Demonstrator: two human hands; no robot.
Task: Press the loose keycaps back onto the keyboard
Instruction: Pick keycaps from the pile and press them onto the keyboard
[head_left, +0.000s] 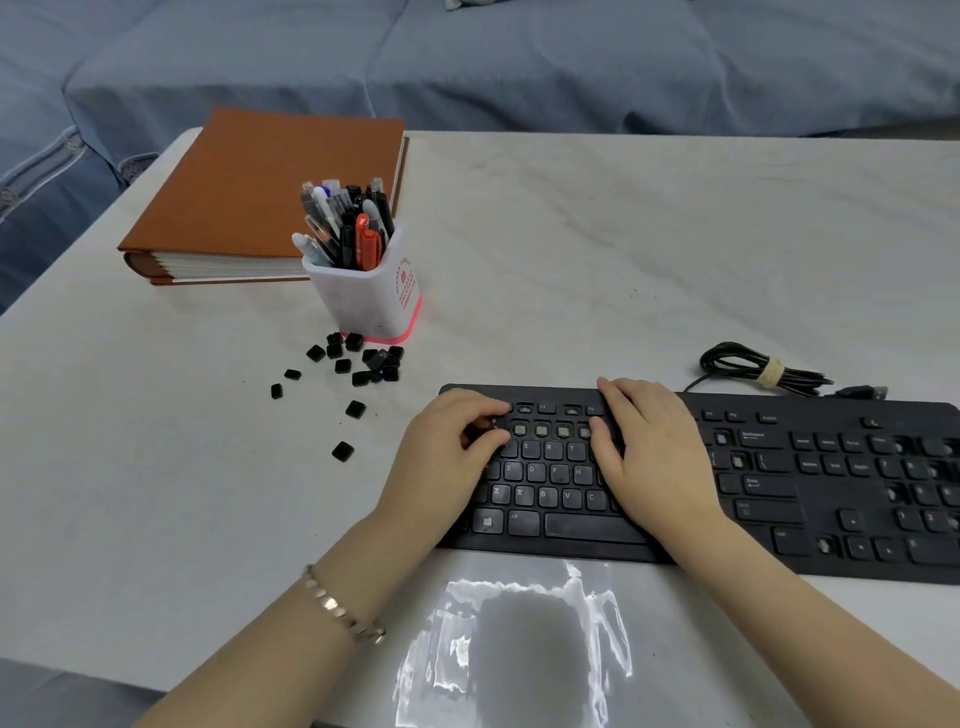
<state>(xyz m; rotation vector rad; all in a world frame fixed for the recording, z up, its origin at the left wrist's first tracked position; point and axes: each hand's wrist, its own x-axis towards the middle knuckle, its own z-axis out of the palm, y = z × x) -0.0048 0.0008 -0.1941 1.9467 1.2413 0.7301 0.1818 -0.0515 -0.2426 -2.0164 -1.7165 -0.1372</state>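
A crumpled clear bag (514, 644) is lying at the near edge of the surface (571, 234), just in front of the keyboard (779, 499). A bracelet (340, 608) is sitting on the left wrist.

The keyboard is lying flat on the near right part of the surface, with both hands resting over its left half. The left hand (447, 457) is curling its fingers, thumb and forefinger pinching a dark keycap (478, 430) at the left end of the number row. The right hand (654, 457) is lying flat with its fingers straight and together, holding nothing, its thumb touching the number row. Between the two hands, bare switches (542, 430) are showing in that row.

To the left of the keyboard and apart from it, the loose keycaps (358, 364) are lying scattered, the farthest ones touching the foot of a white cup (369, 296) full of pens. A bundled black cable (753, 369) is lying just behind the keyboard.

Behind the cup, a brown binder (260, 192) is lying closed at the far left corner. Beyond the surface, a bed (519, 62) in a blue cover is filling the background.
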